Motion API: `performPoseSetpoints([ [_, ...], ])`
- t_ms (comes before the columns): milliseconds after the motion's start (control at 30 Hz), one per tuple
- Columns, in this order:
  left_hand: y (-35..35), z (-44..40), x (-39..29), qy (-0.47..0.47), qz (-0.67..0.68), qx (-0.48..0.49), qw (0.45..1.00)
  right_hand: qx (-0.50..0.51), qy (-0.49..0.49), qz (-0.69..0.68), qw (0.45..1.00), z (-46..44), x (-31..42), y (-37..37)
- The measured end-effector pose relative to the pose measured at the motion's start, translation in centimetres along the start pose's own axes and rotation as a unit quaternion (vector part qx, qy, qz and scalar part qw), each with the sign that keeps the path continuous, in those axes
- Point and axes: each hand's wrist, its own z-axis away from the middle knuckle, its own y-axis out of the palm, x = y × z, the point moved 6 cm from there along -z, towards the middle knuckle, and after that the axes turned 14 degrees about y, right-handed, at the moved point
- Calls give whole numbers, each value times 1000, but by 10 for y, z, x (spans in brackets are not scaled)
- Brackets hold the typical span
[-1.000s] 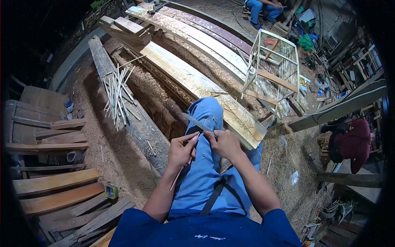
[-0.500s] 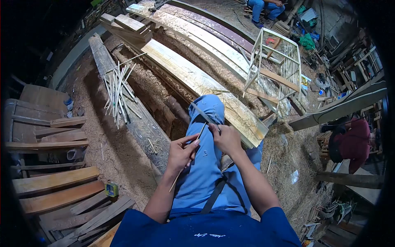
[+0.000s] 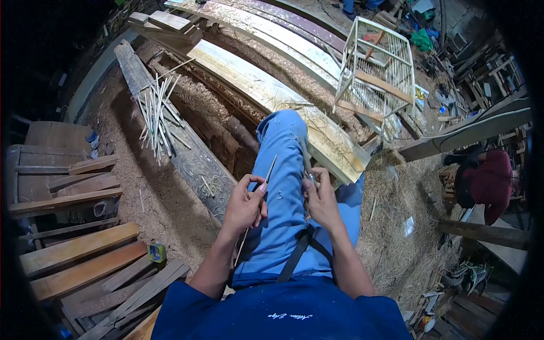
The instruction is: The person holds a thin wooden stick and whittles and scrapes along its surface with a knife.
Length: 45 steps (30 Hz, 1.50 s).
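My left hand (image 3: 243,207) is closed round a thin bamboo stick (image 3: 271,168), whose pointed tip rises above the fingers while the tail runs down toward my lap. Beside my raised knee, my right hand (image 3: 322,201) grips a knife (image 3: 310,178); only a bit of its metal shows and the blade is hard to make out against the trouser leg. Small pale shavings cling to the blue trousers (image 3: 277,144). The two hands are apart, one on each side of the thigh.
A heap of thin sticks (image 3: 157,113) lies on a weathered plank (image 3: 195,161) at left. Thick pale boards (image 3: 243,73) extend ahead. A slatted cage (image 3: 385,86) stands at right. Timber offcuts (image 3: 85,243) and a yellow-green tape measure (image 3: 157,253) are lower left. A person in dark red (image 3: 490,184) is at right.
My right hand has moved right and down, away from the stick, taking the knife to the side of my knee. My left hand has shifted slightly left, still holding the stick.
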Motion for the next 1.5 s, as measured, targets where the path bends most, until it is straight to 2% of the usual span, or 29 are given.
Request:
performPoseSetpoints([
  [33,0,3,0,-7,3,-11,1000,0,6,-2,1000,5,0,1],
  [100,1,10,-1,-15,-9,-7,1000,42,-44,83,995,18,10,10],
  [167,1,17,4,-25,-21,-3,999,35,-66,84,994,24,13,14],
  [267,4,27,8,-3,1,4,1000,52,-72,240,967,29,10,25],
  [500,5,30,18,-19,-11,-24,999,50,-108,292,949,40,4,34],
  [700,3,33,17,-13,-8,-39,999,30,-99,336,936,40,5,36],
  [800,1,42,19,11,-8,-53,998,10,-91,329,940,40,4,38],
  [1033,-7,66,23,-2,10,-73,997,14,-89,329,940,41,4,39],
  [1133,-9,78,24,-13,16,-69,997,-11,-82,326,942,38,3,35],
  [1233,-11,89,25,-64,33,-58,996,-23,-73,323,943,35,1,31],
  [1300,-11,87,25,-38,23,-95,994,1,-89,300,950,34,4,35],
  [1333,-7,77,22,32,-7,-114,993,2,-93,299,950,32,4,36],
  [1433,0,48,7,53,-45,-107,992,-10,-121,275,954,29,9,35],
  [1500,4,30,4,34,-34,-100,994,-12,-86,203,975,25,14,30],
])
